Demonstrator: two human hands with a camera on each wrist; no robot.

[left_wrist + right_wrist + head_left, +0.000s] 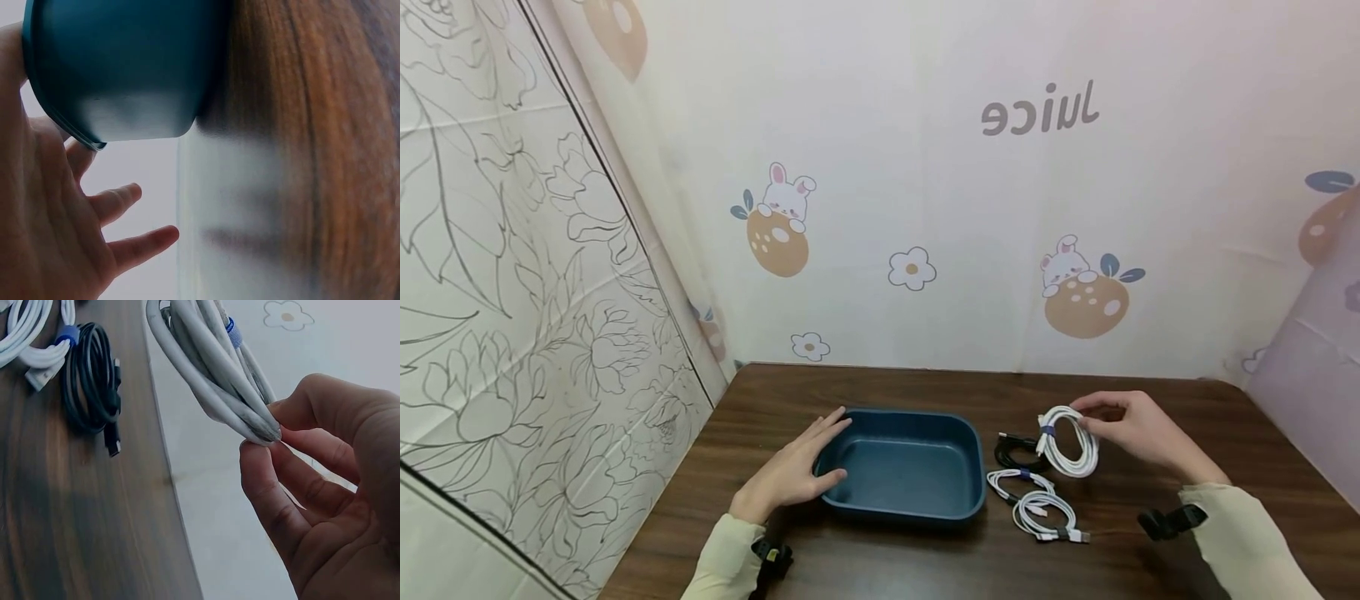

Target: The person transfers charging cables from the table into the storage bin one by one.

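Lower right, the right hand (1138,429) pinches a white cable coil (1075,469); lower centre, the tray (902,475) lies long axis sideways, the outspread left hand (793,468) touching its left end.

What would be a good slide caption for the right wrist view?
Right hand pinching a coiled white cable between its fingers, near a coiled black cable on a wood-grained table.

Tray (902,475) on table (887,567), left of cables (90,381); backdrop (910,192) behind, perhaps against the table.
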